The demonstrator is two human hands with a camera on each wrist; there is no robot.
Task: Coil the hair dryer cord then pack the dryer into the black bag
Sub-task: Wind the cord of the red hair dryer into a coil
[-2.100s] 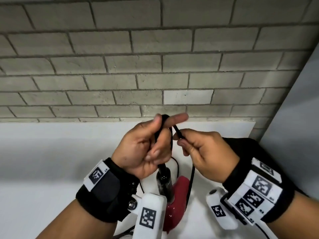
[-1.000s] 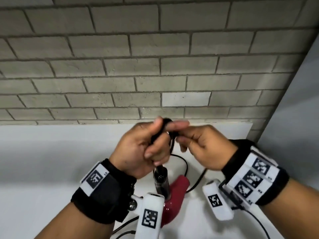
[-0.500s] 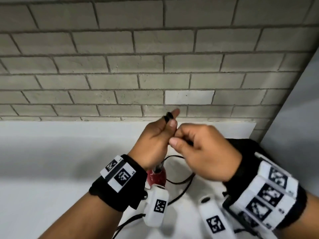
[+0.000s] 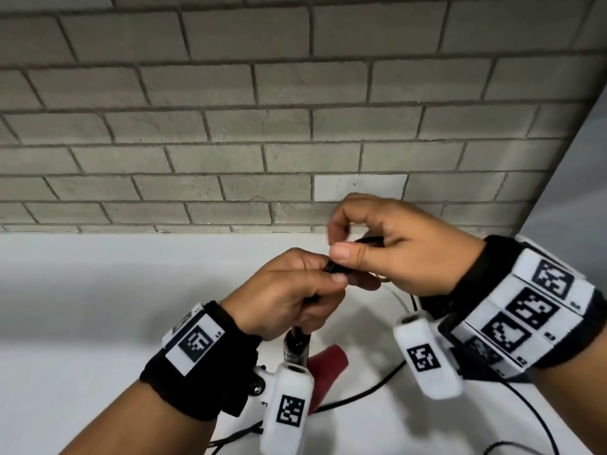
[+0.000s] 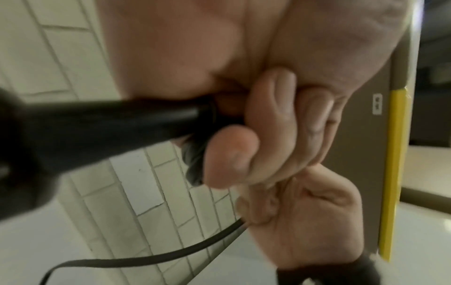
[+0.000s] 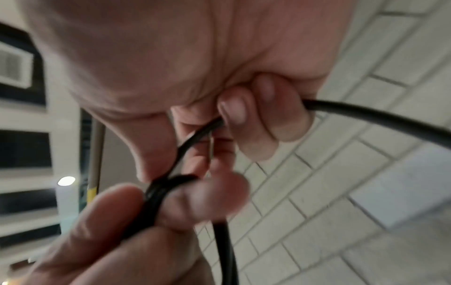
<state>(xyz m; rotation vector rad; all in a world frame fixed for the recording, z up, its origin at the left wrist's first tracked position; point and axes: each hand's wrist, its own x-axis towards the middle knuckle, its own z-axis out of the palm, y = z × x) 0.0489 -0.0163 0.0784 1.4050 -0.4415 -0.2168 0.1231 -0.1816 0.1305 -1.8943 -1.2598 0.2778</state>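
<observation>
The hair dryer hangs below my left hand (image 4: 328,274); only its black handle end (image 4: 297,343) and part of the red body (image 4: 328,366) show. My left fingers curl round a small bundle of the black cord (image 4: 331,267), seen in the left wrist view beside the thick black handle end (image 5: 97,123). My right hand (image 4: 345,249) pinches the cord just above and right of the bundle. In the right wrist view the cord (image 6: 378,117) passes through my curled right fingers (image 6: 256,123). The rest of the cord (image 4: 361,392) trails on the table. The black bag is not in view.
A white table (image 4: 98,323) runs up to a grey brick wall (image 4: 230,126) close behind the hands. A pale grey panel (image 4: 574,192) closes the right side. Thin black cables (image 4: 538,418) from the wrist cameras lie at the lower right.
My right hand has risen with the cord and now sits above and right of my left fingertips. My left hand has tipped so the bundle points right. More of the red dryer shows.
</observation>
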